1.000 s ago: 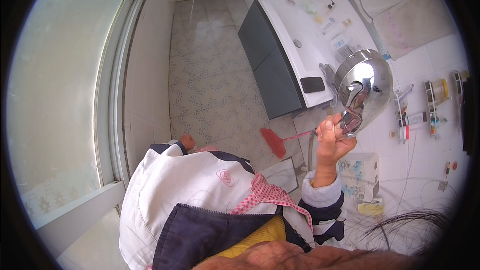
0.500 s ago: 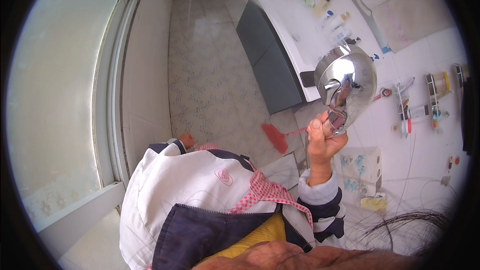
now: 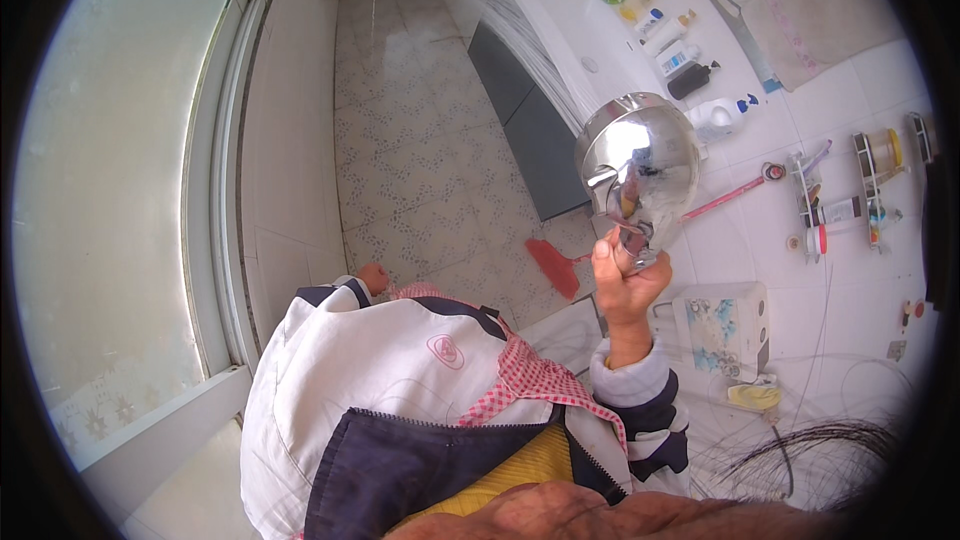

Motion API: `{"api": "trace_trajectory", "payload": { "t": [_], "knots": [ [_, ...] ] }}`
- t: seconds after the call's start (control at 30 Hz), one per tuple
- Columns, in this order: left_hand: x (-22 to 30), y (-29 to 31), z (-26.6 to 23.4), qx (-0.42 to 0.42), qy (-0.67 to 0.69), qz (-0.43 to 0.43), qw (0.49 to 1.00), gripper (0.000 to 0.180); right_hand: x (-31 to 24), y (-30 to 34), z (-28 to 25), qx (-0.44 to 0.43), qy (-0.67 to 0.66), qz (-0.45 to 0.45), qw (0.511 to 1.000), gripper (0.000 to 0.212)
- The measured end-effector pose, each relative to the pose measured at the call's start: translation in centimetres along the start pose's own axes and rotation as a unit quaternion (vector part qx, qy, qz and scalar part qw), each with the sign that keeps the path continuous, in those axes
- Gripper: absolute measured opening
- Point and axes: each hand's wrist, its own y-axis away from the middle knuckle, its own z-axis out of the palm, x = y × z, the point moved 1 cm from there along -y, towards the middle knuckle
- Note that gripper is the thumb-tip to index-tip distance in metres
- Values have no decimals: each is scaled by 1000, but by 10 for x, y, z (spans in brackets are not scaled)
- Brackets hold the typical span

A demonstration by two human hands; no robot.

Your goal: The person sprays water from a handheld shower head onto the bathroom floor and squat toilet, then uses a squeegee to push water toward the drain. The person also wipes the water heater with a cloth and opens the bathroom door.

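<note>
My right hand is raised in front of me, fingers wrapped round the handle of a round chrome shower head. The head's shiny domed back faces me and mirrors the room. My left hand hangs low beside my white jacket, above the tiled floor. Only a small part of it shows past the sleeve, fingers curled, with nothing visible in it.
A white washbasin top on a grey cabinet carries several bottles. A red brush lies on the patterned floor tiles. A frosted window fills the left. The white tiled wall on the right holds a rack of toiletries and a white box.
My right hand has carried the shower head leftward in the view. The left hand stays at my side.
</note>
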Motion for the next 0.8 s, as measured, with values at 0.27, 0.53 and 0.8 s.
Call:
{"api": "trace_trajectory", "payload": {
  "t": [0.27, 0.53, 0.8],
  "knots": [
    [3, 1, -3, -1, -13, 12, 1000, 15, 21, 16, 2, -35, 56, -19, 998, 13],
    [5, 4, -5, 3, -19, 16, 1000, 14, 54, 51, 13, -66, 70, 21, 995, 18],
    [1, 16, -8, 35, -87, 69, 993, 17, 92, 98, 24, -95, 146, 30, 984, 21]
  ]
}}
